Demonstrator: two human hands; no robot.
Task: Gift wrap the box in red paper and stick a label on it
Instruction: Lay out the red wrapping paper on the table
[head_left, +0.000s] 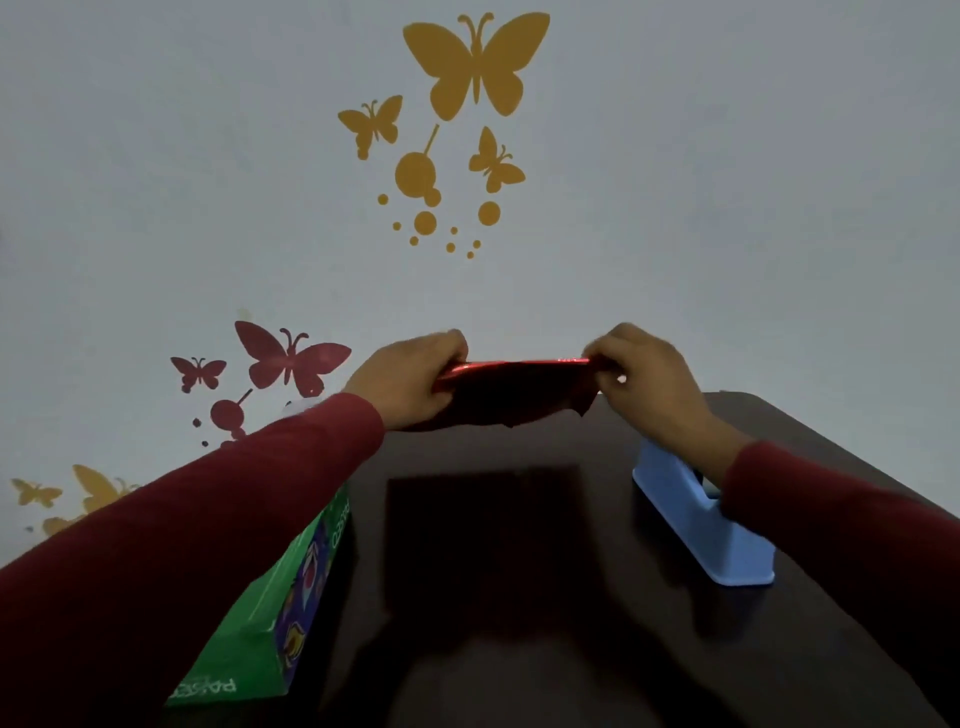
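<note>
At your 8 o'clock the green box lies unwrapped on the dark table. Your left hand and right hand each pinch an end of the red paper, held aloft at 12 o'clock. Pull unevenly and that thin foil could tear; your right sleeve, lying over the blue tape dispenser at 3 o'clock, might drag it.
</note>
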